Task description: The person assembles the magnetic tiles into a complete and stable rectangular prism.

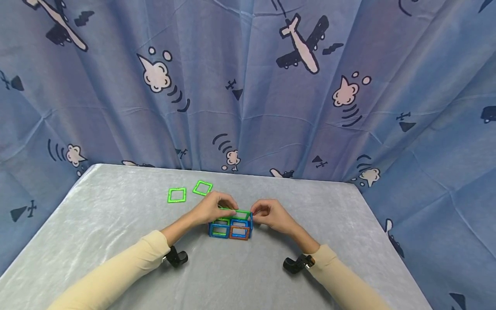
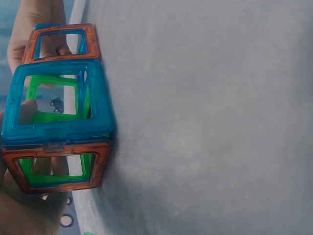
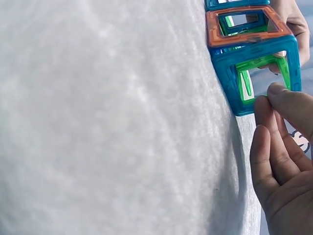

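Note:
A box-shaped structure of magnetic tiles stands on the table between the hands. Its open square frames are blue, orange and green. The left hand holds it from the left and behind, with its thumb on the green top. In the left wrist view, an orange tile forms the near end and a blue tile the front. At the right end, the right hand pinches the edge of a blue square tile between thumb and fingertips. Green frames show through the openings.
Two loose green square tiles lie on the table toward the back left. A pale grey cloth covers the table. Behind it hangs a blue curtain printed with planes and clouds.

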### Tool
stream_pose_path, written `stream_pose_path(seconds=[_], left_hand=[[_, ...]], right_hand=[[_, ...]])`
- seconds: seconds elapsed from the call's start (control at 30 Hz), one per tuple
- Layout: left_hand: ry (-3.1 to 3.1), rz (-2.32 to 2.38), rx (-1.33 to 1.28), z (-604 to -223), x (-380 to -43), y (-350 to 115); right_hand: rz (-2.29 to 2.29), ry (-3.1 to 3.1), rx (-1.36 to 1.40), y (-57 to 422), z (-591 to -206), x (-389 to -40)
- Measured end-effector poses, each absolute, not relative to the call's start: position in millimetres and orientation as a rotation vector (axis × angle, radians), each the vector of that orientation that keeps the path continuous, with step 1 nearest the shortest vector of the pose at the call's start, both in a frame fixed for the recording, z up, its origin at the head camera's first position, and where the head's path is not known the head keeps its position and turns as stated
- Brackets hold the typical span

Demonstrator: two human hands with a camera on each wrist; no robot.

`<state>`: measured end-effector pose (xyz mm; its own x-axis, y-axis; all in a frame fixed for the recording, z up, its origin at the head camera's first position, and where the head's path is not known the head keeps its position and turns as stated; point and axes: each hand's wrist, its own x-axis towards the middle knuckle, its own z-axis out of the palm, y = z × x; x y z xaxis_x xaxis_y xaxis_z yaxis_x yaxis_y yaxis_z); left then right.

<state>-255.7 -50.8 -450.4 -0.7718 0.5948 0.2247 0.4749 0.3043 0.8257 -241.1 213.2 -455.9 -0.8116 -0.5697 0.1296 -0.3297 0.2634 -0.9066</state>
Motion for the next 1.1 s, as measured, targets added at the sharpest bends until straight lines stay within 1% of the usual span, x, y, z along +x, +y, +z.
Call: stream_pose_path(seconds=[0.4,0.63,0.87,1.1], left_hand=[[2.396,1.474,1.023,-449.1,-254.9,-53.0],[2.38,1.494,1.036,-446.6,-256.1,-65.1],[2.357,1.576,1.001,-444.4,-257.4,-97.1],[2.444,1.636,0.886,-448.6,-263.0,-142.2]], right_hand=[[-1.548,2.309,-0.833,212.4,-457.0,-242.8],[-1.553,2.304,-0.839,212.3,-456.3,-242.4],[-1.55,2.313,-0.862,212.4,-461.5,-243.8],[-1.547,2.318,-0.857,212.4,-462.8,-243.3]])
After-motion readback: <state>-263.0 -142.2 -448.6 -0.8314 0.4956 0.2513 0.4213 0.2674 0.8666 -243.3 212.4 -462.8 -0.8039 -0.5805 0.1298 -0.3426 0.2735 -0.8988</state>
